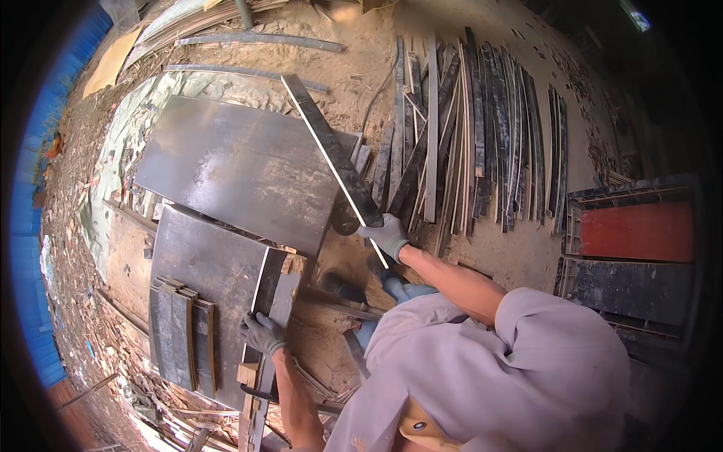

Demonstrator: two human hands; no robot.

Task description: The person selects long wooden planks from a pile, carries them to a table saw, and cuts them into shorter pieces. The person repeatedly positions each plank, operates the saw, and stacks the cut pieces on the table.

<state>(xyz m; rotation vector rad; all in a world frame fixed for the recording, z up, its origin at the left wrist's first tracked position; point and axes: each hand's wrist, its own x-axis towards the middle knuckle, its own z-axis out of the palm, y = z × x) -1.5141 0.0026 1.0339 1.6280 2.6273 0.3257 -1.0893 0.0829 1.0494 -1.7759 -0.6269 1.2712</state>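
My right hand (385,235), in a grey glove, is closed round the lower part of a long dark plank (335,143) with a pale cut edge. The plank slants up and away to the left, over the corner of a large dark sheet. My left hand (263,334), also gloved, grips a shorter dark strip (269,286) with a white edge. This strip lies on the work table (203,260) against a wooden guide rail (285,294). Part of the strip is hidden under the glove.
Left of my left hand, several short dark boards (175,331) are stacked. Beyond the table lies a large dark sheet (226,154). Many long strips (482,128) cover the ground at the far right. A red-and-black panelled frame (633,233) stands at right; blue sheeting (28,248) runs along the left.
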